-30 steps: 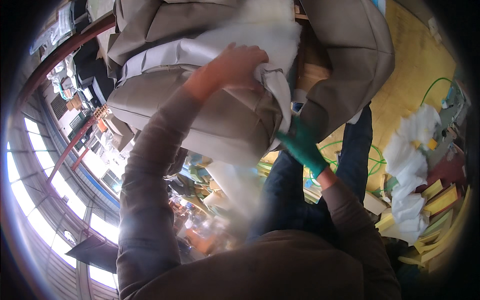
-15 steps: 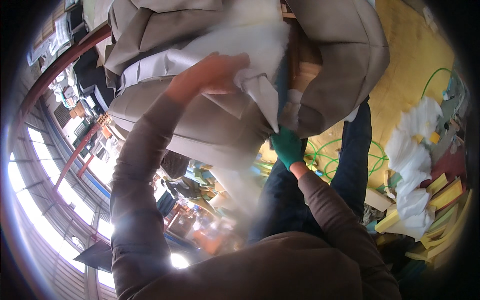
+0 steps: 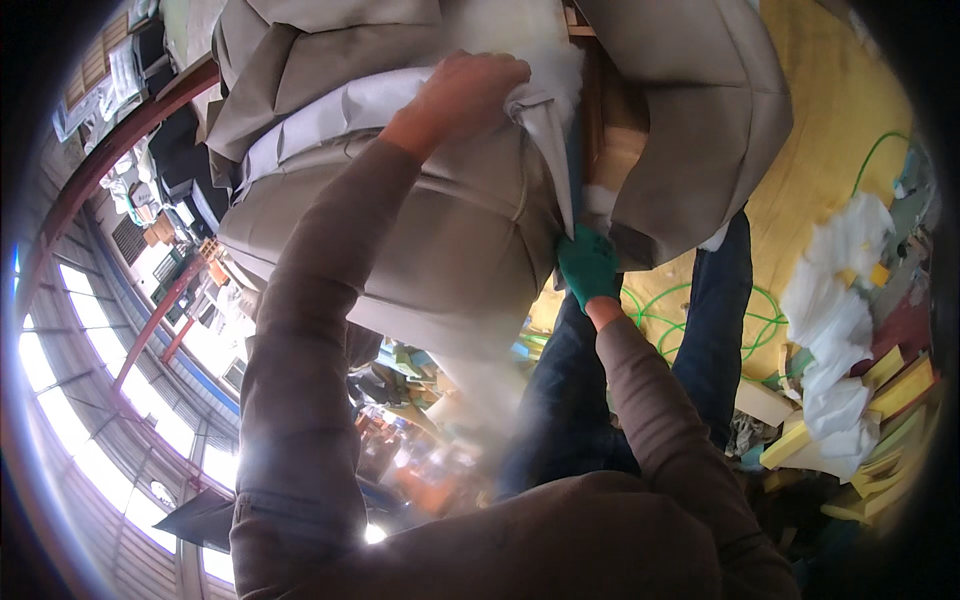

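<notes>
A grey-brown upholstery cover (image 3: 430,245) lies over the rounded seat part in front of me. Its pale underside shows at a folded flap (image 3: 548,130) along the right side. My left hand (image 3: 465,95), bare, is closed on the cover's far edge beside that flap; its fingertips are partly hidden. Lower down, my right hand (image 3: 588,265), in a green glove, grips the flap's narrow near end at the cover's corner. White fluffy padding (image 3: 555,65) shows beyond the left hand. A wooden frame (image 3: 615,130) is exposed in the gap to the right.
Another padded grey-brown section (image 3: 705,130) curves along the gap's right side. A green hose (image 3: 770,320) loops over the yellowish floor (image 3: 830,100). White wadding (image 3: 838,310) and yellow foam strips (image 3: 900,390) are heaped at right. More scraps lie beneath the seat part.
My left hand has moved farther away and slightly right, drawing the cover over padding that showed before. My right hand has risen slightly, still gripping the corner.
</notes>
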Available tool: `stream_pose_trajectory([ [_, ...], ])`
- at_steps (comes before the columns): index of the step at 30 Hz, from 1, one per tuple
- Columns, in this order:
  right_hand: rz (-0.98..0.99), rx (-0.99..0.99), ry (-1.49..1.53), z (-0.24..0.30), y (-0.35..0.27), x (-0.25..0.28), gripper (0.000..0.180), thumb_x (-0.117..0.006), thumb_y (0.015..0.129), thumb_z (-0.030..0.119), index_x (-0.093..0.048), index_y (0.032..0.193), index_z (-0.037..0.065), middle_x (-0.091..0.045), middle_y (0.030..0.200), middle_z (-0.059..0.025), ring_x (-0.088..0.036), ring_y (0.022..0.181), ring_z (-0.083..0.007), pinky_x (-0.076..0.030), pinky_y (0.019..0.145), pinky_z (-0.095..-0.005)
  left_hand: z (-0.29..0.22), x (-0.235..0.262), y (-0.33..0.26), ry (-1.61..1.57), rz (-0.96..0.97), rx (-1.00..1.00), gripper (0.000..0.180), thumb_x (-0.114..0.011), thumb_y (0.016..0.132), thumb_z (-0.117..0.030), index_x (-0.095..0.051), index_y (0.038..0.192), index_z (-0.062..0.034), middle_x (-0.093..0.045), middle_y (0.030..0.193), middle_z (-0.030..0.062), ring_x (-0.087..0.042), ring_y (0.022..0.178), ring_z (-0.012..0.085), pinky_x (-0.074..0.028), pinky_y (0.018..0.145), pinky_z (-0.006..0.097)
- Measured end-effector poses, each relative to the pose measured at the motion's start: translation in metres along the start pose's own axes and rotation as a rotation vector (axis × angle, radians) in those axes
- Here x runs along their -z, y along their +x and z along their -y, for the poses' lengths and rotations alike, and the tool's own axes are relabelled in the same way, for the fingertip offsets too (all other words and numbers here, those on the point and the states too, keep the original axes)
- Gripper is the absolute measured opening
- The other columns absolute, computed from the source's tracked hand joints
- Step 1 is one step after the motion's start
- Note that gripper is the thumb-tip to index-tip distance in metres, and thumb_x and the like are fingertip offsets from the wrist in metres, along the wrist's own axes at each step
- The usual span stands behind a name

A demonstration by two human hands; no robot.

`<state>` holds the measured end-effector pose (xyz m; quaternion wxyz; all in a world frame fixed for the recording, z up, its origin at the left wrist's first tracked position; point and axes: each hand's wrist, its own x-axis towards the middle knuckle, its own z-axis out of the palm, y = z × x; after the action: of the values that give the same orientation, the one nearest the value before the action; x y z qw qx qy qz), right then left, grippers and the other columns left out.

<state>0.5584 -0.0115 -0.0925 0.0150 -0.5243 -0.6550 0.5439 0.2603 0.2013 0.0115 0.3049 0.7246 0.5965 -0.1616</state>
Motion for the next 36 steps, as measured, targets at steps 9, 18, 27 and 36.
stream_pose_trajectory([
  [9,0.071,0.148,0.302,0.012,0.034,0.036,0.077,-0.072,0.089,0.021,-0.043,0.159,0.006,-0.064,0.143,-0.0241,-0.062,0.132,-0.0422,-0.05,0.11,-0.0497,-0.023,0.049,-0.085,-0.189,0.11,-0.093,0.054,-0.087,0.069,-0.016,-0.06,0.116,-0.0071,-0.061,0.118,0.0124,-0.062,0.114,0.038,-0.048,0.105,0.05],
  [18,-0.033,0.229,0.067,0.058,0.016,0.075,0.068,-0.077,0.087,0.017,-0.054,0.151,0.007,-0.071,0.124,-0.0216,-0.068,0.108,-0.0438,-0.055,0.092,-0.0504,-0.034,0.091,-0.104,-0.579,0.387,0.033,0.061,-0.09,0.082,-0.047,-0.059,0.119,-0.0093,-0.06,0.126,0.0111,-0.062,0.117,0.0338,-0.048,0.104,0.045],
  [27,0.013,0.206,0.164,0.076,0.001,0.112,0.04,-0.079,0.091,0.02,-0.073,0.129,0.007,-0.072,0.104,-0.0187,-0.067,0.096,-0.0414,-0.055,0.082,-0.0475,-0.015,0.068,-0.068,-0.455,0.451,-0.008,0.073,-0.083,0.085,-0.06,-0.063,0.134,-0.01,-0.065,0.119,0.0131,-0.063,0.11,0.0327,-0.05,0.1,0.042],
  [36,0.02,0.341,0.084,0.061,0.026,0.089,0.046,-0.078,0.091,0.032,-0.071,0.129,0.006,-0.074,0.098,-0.0173,-0.07,0.088,-0.0436,-0.056,0.084,-0.0516,-0.02,0.032,-0.069,-0.315,0.13,-0.058,0.031,-0.077,0.088,-0.026,-0.067,0.109,-0.0069,-0.066,0.099,0.0108,-0.065,0.1,0.0371,-0.049,0.088,0.048],
])
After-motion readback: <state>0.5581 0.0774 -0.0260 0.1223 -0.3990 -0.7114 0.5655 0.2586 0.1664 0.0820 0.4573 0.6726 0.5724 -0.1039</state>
